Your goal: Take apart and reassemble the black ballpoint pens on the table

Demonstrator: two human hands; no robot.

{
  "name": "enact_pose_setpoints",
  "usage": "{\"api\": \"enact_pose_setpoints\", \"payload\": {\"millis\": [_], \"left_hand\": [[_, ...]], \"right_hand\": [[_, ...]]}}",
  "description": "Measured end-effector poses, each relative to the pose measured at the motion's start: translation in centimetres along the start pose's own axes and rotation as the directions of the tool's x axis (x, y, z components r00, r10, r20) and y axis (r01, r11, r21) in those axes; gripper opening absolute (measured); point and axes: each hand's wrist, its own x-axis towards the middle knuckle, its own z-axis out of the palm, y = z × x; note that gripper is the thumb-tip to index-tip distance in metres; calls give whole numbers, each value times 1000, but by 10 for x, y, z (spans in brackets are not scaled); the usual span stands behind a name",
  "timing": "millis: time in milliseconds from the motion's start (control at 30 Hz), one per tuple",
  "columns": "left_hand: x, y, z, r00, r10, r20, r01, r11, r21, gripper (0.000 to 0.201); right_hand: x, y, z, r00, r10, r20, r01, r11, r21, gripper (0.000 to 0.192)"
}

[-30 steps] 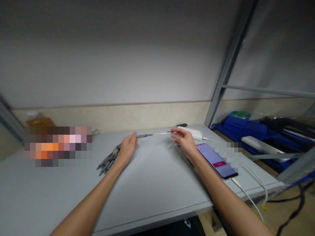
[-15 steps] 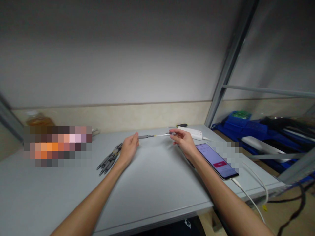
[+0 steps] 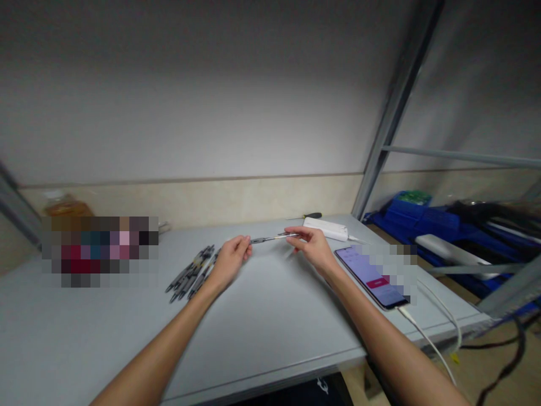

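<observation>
My left hand point(image 3: 231, 256) is closed, pinching a grey pen barrel point(image 3: 258, 241) that points right. From the barrel's right end a thin pen refill point(image 3: 275, 237) runs across to my right hand point(image 3: 309, 243). The fingers of that hand are pinched on the refill's far end, and a small dark piece shows by the fingertips, too small to name. Both hands are above the grey table point(image 3: 270, 316). Just left of my left hand lies a pile of several grey pens point(image 3: 190, 273), partly hidden by my wrist.
A phone point(image 3: 367, 276) with a white cable lies by my right forearm. Behind my right hand are a white power strip point(image 3: 326, 229) and a screwdriver point(image 3: 313, 215). A bottle point(image 3: 67, 206) stands at the back left, beside a blurred-out patch. Blue bins point(image 3: 408, 211) sit beyond the right edge.
My left hand has moved right with the pen barrel, and my right hand slightly left. Less of the refill shows between them. More of the pen pile is visible.
</observation>
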Motion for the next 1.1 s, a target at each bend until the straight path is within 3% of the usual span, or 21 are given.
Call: {"api": "enact_pose_setpoints", "payload": {"millis": [100, 233, 400, 600, 733, 967, 1100], "left_hand": [[0, 1, -3, 999, 41, -10, -41, 999, 0, 35], [-1, 3, -5, 998, 62, -18, -63, 997, -54, 28], [-1, 6, -3, 999, -14, -32, 7, 977, -215, 30], [-1, 12, -4, 990, -126, -66, 90, 911, -402, 34], [-1, 13, -6, 988, -140, -67, 98, 897, -430, 33], [-1, 15, -3, 991, -125, -35, 98, 893, -439, 32], [-2, 15, -3, 993, -116, -21, 95, 893, -439, 30]], "right_hand": [[0, 0, -1, 998, 47, 39, -47, 999, -15, 30], [0, 3, -1, 990, 114, 78, -107, 991, -86, 45], [-3, 0, -1, 977, 180, 118, -162, 976, -145, 59], [-5, -10, 0, 988, 93, 124, -99, 994, 43, 36], [-4, -9, -3, 980, 68, 186, -75, 997, 31, 32], [-4, -8, -1, 976, 138, 167, -123, 988, -97, 53], [-5, -12, -2, 987, 93, 131, -92, 996, -11, 42]]}}
